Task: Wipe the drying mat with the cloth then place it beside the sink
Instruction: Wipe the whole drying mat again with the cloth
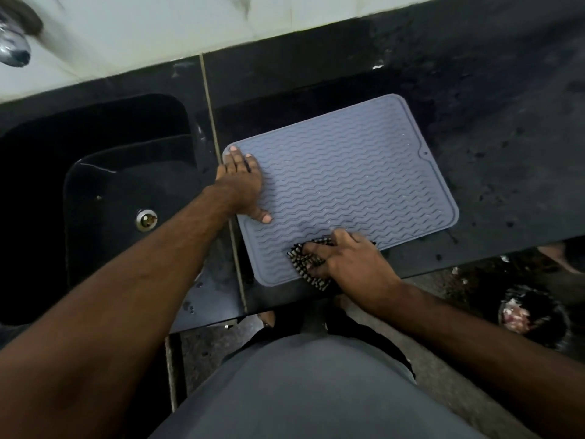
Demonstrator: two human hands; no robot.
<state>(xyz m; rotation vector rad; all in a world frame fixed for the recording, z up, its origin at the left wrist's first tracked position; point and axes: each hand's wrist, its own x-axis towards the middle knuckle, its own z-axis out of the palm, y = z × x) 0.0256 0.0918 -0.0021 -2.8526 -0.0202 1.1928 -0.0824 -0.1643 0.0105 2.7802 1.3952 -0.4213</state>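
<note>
Left hand [242,182] flat, fingers spread straight, palm pressing down on the 9 o'clock edge of the grey rectangular silicone drying mat [345,182] with wavy ridges. Right hand [345,259] at the mat's 6 o'clock edge, fingers spread over a crumpled black-and-white checked cloth [308,264], pressing it onto the mat; whether the fingers curl round the cloth I cannot tell for sure, they look mostly straight. Cloth partly overhangs the mat's near edge. Mat lies flat and slightly rotated on the black stone countertop [490,128], small hanging hole at its 3 o'clock side. Black sink basin [104,198] just beside the mat at 9 o'clock, metal drain [146,219] in it. Chrome tap [14,42] at 10 o'clock, blurred. Dark round bin [535,315] on the floor at 4 o'clock.
</note>
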